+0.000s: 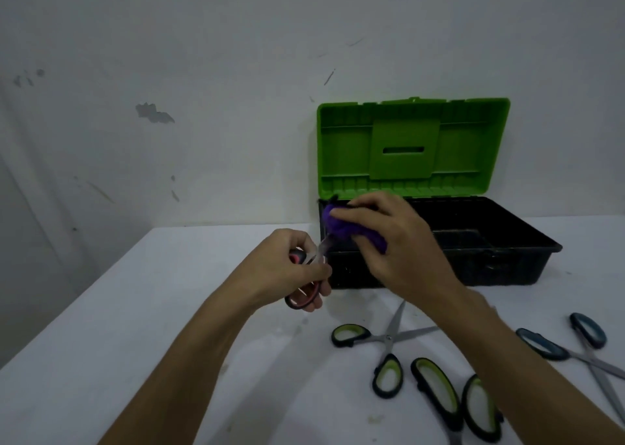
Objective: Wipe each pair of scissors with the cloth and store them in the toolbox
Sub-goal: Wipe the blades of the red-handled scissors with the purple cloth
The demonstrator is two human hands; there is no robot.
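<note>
Head view: the left hand (287, 268) grips the red-and-black scissors (304, 295) by the handles, fingers curled round them. One handle loop shows below the fingers and a bit of red above; the rest of the handles is hidden in the fist. The blades are blurred and mostly covered by the purple cloth (341, 229), which the right hand (395, 248) holds bunched in curled fingers over them. How far the blades reach under the cloth cannot be made out.

Just behind the hands stands the toolbox (490, 258), black tray with its green lid (412, 146) raised against the far wall. Its near left corner is hidden by the right hand, and its inside is too dark to read.

On the white table (169, 309), near right, lie open green-handled scissors (385, 339), one blade tip hidden under the right forearm. Nearer, a second green-handled pair (436, 390) is cut off at the bottom edge and partly covered by that forearm. Blue-handled scissors (575, 346) run off the right edge.
</note>
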